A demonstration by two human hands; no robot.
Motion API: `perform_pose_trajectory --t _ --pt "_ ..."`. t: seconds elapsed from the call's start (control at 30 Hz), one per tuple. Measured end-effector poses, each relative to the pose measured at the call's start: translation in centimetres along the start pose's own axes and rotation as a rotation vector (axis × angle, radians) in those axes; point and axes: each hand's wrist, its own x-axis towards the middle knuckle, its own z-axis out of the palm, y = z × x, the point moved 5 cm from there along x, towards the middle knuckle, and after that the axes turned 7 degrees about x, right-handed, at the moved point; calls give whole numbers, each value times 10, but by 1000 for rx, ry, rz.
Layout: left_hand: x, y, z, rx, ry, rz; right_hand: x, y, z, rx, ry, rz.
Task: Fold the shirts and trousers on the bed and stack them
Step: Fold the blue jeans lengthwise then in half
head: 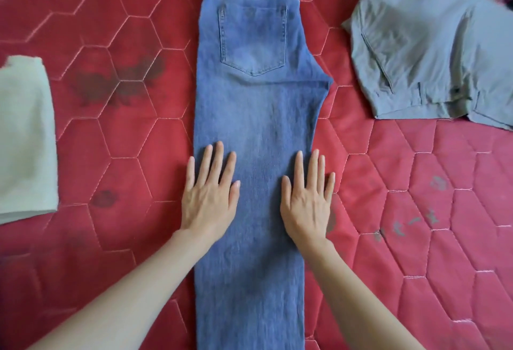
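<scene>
A pair of blue jeans (258,116) lies lengthwise down the middle of the bed, folded in half leg on leg, back pocket up, waistband at the far end. My left hand (209,194) lies flat on the left edge of the leg, fingers straight and spread. My right hand (306,197) presses flat on the right edge, fingers straight. A grey garment (433,44) lies loosely at the far right. A pale green folded cloth (25,138) sits at the left edge.
The bed is covered by a red quilted spread (416,211) with a hexagon stitch pattern and some dark worn marks. The jeans' hems run out of view at the bottom.
</scene>
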Motion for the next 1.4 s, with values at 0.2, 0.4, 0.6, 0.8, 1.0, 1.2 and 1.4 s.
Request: perform_pose_trajectory --t 0.2,0.4,0.6,0.8,1.0,1.2,1.4 --pt "130 5 -22 30 99 79 110 -75 -5 28 83 -192" --pt "180 -5 -4 44 96 118 177 -69 13 -106 -44 -225" --pt "163 -24 -4 6 97 -15 162 -6 -5 -47 -31 -64" --pt "105 -40 3 -56 28 -70 101 29 -15 -4 -123 -14" --pt "-23 -23 10 -31 -35 67 -34 41 -26 156 -187 -179" --pt "-153 5 18 -21 -109 67 -159 54 -26 225 -294 -234" --pt "-267 17 25 -27 -243 52 -264 78 -24 137 -332 -293"
